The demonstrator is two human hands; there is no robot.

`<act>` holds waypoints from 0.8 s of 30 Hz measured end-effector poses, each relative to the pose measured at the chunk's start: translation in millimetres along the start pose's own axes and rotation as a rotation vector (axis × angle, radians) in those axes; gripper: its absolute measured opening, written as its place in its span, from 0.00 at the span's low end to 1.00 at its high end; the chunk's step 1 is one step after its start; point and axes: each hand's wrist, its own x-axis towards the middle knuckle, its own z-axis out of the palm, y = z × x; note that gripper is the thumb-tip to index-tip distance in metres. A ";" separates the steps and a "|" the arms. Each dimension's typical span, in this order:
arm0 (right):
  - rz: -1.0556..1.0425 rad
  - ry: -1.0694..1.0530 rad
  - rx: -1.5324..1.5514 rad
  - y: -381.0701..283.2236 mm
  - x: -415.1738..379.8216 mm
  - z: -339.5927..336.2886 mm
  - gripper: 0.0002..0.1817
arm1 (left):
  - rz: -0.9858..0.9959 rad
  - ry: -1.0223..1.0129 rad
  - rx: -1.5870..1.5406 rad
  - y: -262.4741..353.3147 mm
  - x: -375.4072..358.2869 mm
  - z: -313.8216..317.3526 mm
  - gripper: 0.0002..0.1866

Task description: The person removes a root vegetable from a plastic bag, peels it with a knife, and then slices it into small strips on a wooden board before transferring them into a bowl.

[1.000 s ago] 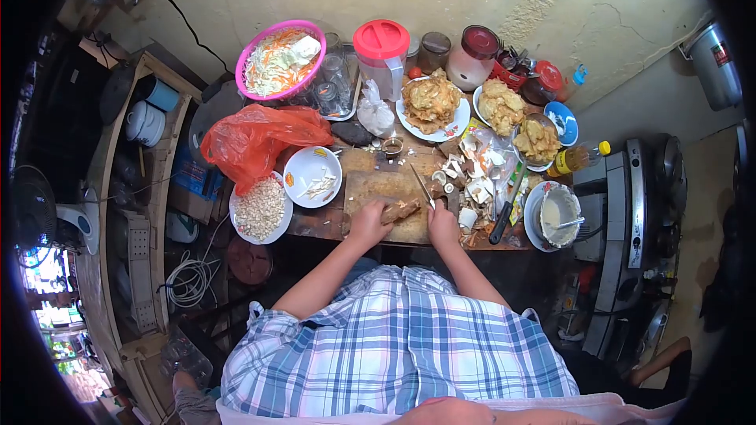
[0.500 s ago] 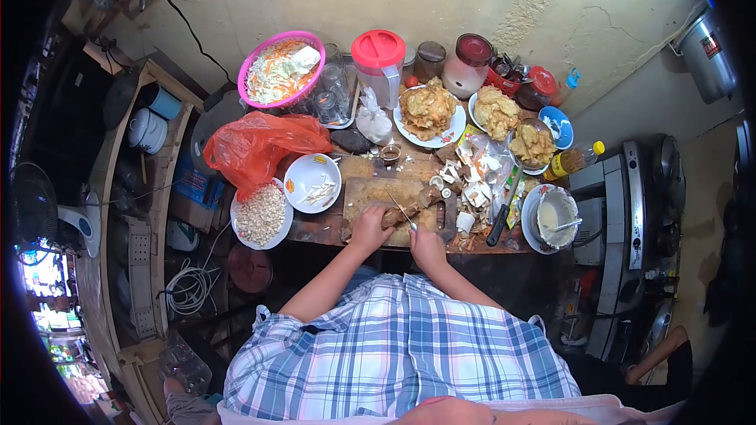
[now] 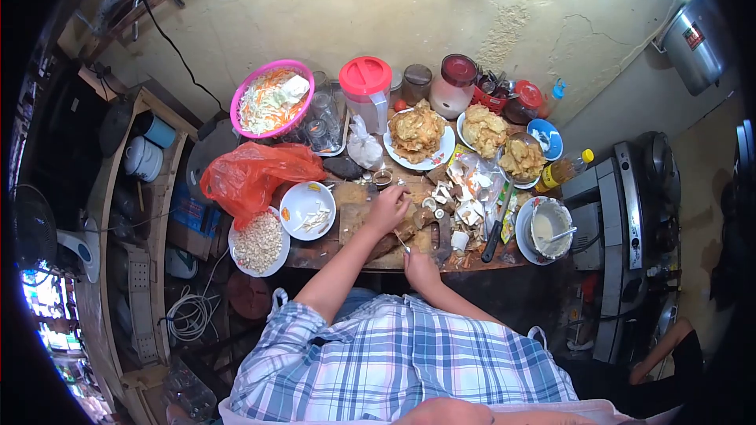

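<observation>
I stand over a wooden cutting board (image 3: 356, 216) on a crowded table. My left hand (image 3: 390, 208) reaches forward across the board, fingertips near the small peeled pieces and scraps (image 3: 461, 201) at its far side; whether it holds anything is hidden. A brown root (image 3: 411, 228) lies on the board just under that wrist. My right hand (image 3: 420, 264) rests at the board's near edge, gripping a small knife (image 3: 402, 242) whose blade points up and left toward the root.
Left of the board are a white bowl of slivers (image 3: 307, 209), a plate of crushed nuts (image 3: 257, 242) and a red plastic bag (image 3: 250, 173). Behind stand a pink basin (image 3: 272, 99), a red-lidded pitcher (image 3: 367, 88) and fritter plates (image 3: 417, 135). A batter bowl (image 3: 549, 228) and stove (image 3: 639, 205) are on the right.
My left hand let go of the root and moved forward across the board. My right hand with the knife drew back to the near edge. The camera tilted up slightly.
</observation>
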 end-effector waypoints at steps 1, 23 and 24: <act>0.004 -0.001 -0.016 -0.9 -0.7 -0.6 0.15 | 0.021 -0.021 -0.013 -2.6 6.0 7.4 0.10; 0.042 0.010 0.055 3.9 23.4 24.1 0.14 | -0.130 -0.253 -0.022 -36.6 24.8 24.9 0.10; 0.044 0.012 0.061 3.9 22.1 26.6 0.14 | -0.116 -0.259 -0.020 -38.9 21.7 25.6 0.11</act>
